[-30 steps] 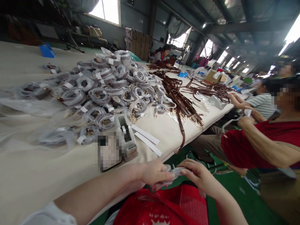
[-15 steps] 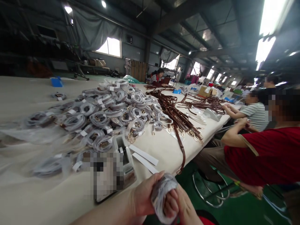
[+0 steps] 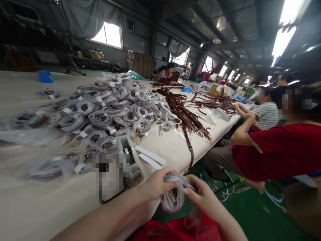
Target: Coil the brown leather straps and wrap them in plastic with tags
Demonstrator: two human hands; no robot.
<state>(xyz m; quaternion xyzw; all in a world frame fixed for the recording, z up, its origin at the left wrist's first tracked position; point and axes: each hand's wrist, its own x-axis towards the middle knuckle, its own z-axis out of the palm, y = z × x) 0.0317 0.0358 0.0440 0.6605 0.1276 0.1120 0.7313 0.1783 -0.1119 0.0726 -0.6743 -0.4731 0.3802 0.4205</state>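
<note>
My left hand (image 3: 155,183) and my right hand (image 3: 202,196) both grip a coiled strap wrapped in clear plastic (image 3: 173,195), held just off the table's near edge over my red lap. The left fingers pinch the coil's top left, the right fingers hold its right side. A tape dispenser (image 3: 130,157) stands on the cream table (image 3: 37,207) just left of my hands, with white paper strips (image 3: 150,156) lying beside it.
A big heap of wrapped coiled straps (image 3: 107,107) covers the table's middle. Loose brown leather straps (image 3: 185,115) lie to its right, one hanging over the edge. A person in red (image 3: 278,150) and others sit along the right side. A pixelated object (image 3: 110,175) lies near the dispenser.
The coil has turned from being pressed between my hands to being held open between them, slightly lower. The view shifted a little down and left.
</note>
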